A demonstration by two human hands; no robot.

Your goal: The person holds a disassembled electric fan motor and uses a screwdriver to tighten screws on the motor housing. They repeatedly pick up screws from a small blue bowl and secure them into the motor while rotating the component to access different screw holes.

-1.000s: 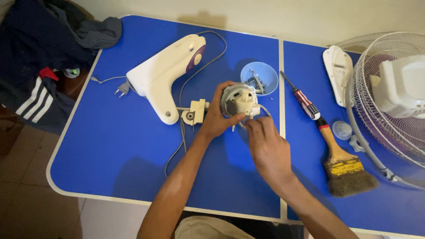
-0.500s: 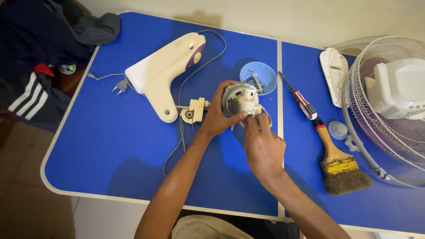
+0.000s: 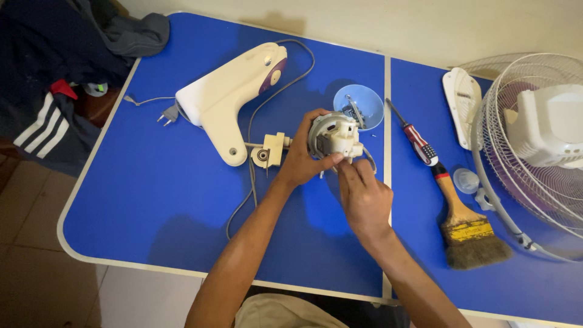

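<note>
The left hand [image 3: 302,159] grips a small fan motor [image 3: 333,135], a round grey-and-white part, with the thumb and fingers wrapped around its left side, holding it just above the blue worktop [image 3: 152,200]. The right hand [image 3: 363,195] comes up from below, and its fingertips [image 3: 347,168] pinch at the motor's lower edge, where thin wires hang out; exactly what they pinch cannot be told.

All other places are given from the motor. Just behind it, to the right, stands a light blue bowl [image 3: 370,112] with small metal pieces inside. To the left, just beside the left hand, lies a small cream switch block [image 3: 269,150] on a grey cord [image 3: 255,121]. The cord loops away past a cream fan stand [image 3: 228,97] with a purple patch, which lies flat farther left. A plug [image 3: 169,114] rests on the worktop at the stand's left end.

To the right of the motor, a screwdriver [image 3: 416,138] with a red and black handle lies slantwise, and a paintbrush [image 3: 464,225] with a wooden handle and a yellow band lies nearer the person. A small clear cap [image 3: 466,180] sits just right of the brush handle. Farther right stands a white wire fan guard [image 3: 534,158] with a white housing in it, and a white oval cover [image 3: 460,103] lies against its left edge.

Far to the left, beyond the worktop's edge, dark clothes [image 3: 54,79] with white stripes are heaped.
</note>
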